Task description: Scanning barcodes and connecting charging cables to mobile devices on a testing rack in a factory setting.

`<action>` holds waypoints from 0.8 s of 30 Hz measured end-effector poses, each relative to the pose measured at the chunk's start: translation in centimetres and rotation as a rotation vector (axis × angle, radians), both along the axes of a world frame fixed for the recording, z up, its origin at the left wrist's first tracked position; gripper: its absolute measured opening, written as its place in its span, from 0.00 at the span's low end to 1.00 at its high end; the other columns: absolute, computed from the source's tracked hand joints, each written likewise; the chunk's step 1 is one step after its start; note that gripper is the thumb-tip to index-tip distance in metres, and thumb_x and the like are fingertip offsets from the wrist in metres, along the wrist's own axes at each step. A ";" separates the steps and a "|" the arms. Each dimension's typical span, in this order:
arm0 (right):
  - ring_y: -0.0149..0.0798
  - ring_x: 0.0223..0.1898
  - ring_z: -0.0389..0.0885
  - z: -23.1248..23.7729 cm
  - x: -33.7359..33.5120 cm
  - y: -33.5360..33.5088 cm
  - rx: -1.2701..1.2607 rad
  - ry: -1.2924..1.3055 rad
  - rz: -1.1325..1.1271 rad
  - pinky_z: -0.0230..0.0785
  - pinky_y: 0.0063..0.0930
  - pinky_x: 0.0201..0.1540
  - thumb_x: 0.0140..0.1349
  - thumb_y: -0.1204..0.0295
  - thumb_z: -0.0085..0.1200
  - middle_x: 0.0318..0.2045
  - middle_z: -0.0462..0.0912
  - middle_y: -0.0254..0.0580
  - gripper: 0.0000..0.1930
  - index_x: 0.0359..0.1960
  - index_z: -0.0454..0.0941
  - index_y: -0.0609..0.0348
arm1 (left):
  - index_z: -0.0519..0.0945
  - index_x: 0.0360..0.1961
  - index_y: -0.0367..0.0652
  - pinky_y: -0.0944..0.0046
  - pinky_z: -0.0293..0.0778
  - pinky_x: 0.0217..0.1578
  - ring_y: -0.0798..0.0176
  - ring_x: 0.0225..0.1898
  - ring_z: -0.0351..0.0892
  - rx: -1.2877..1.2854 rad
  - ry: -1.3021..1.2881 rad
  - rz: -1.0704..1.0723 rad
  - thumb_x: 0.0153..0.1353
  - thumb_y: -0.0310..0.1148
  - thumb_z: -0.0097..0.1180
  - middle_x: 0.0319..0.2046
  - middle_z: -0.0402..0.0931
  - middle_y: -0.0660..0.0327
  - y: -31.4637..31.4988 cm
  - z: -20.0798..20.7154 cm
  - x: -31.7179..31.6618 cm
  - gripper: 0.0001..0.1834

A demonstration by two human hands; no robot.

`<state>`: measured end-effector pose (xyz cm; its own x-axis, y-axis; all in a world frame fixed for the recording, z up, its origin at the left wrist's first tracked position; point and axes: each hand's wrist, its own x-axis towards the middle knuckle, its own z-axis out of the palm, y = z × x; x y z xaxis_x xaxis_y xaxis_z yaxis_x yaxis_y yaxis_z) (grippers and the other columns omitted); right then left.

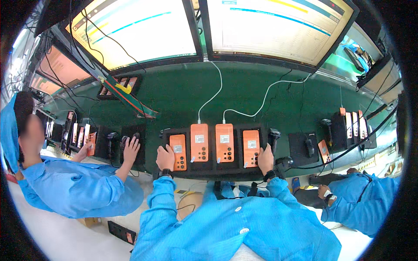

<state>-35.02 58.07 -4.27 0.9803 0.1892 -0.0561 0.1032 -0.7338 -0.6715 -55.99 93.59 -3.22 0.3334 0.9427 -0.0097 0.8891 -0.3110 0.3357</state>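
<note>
Four slots of a black tray (202, 166) hold orange smartphones, backs up, each with a white label and dark camera lenses. My left hand (165, 157) is closed at the left edge of the leftmost smartphone (180, 159). At the other end, my right hand (266, 160) grips the right edge of the rightmost smartphone (251, 150). Between them lie a second smartphone (199, 149) and a third smartphone (224, 148), each with a white cable (220, 85) plugged into its far end. Fingers under the outer phones are hidden.
Two monitors (278, 30) stand at the back of the green bench (174, 95). A handheld scanner (274, 137) is right of the tray. A mouse (309, 148) rests on a black mat. Co-workers in blue (78, 187) sit left and right, near racks of phones.
</note>
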 end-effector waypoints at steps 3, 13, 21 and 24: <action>0.65 0.50 0.73 -0.7 0.1 -0.2 0.009 -0.039 0.018 0.67 0.46 0.52 0.66 0.68 0.46 0.49 0.74 0.68 0.22 0.57 0.63 0.70 | 0.70 0.38 0.38 0.42 0.73 0.38 0.41 0.40 0.78 0.025 -0.017 -0.002 0.68 0.48 0.39 0.40 0.75 0.48 -0.1 0.0 0.2 0.21; 0.61 0.51 0.73 -0.7 -0.1 -0.3 -0.007 -0.012 -0.008 0.68 0.45 0.52 0.65 0.67 0.48 0.49 0.74 0.65 0.23 0.57 0.63 0.71 | 0.70 0.40 0.37 0.42 0.73 0.39 0.41 0.40 0.78 0.050 -0.018 0.007 0.67 0.49 0.38 0.42 0.75 0.49 -0.2 -0.2 0.3 0.23; 0.60 0.51 0.73 -0.8 0.2 -0.5 -0.021 -0.013 0.006 0.68 0.45 0.52 0.65 0.67 0.48 0.49 0.74 0.63 0.23 0.57 0.63 0.70 | 0.70 0.38 0.37 0.44 0.74 0.36 0.41 0.38 0.78 0.043 -0.009 -0.016 0.67 0.49 0.38 0.40 0.75 0.49 -0.2 -0.2 0.3 0.22; 0.61 0.51 0.73 -0.6 0.2 -0.3 -0.011 0.007 0.002 0.67 0.45 0.53 0.65 0.67 0.47 0.50 0.74 0.64 0.24 0.58 0.62 0.70 | 0.70 0.38 0.37 0.43 0.73 0.39 0.41 0.40 0.78 0.011 -0.009 0.004 0.67 0.49 0.38 0.41 0.75 0.48 -0.3 0.1 0.2 0.22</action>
<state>-34.81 57.73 -4.90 0.9796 0.1902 -0.0653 0.0996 -0.7410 -0.6641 -55.82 93.29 -3.07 0.3300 0.9440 0.0041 0.8871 -0.3116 0.3404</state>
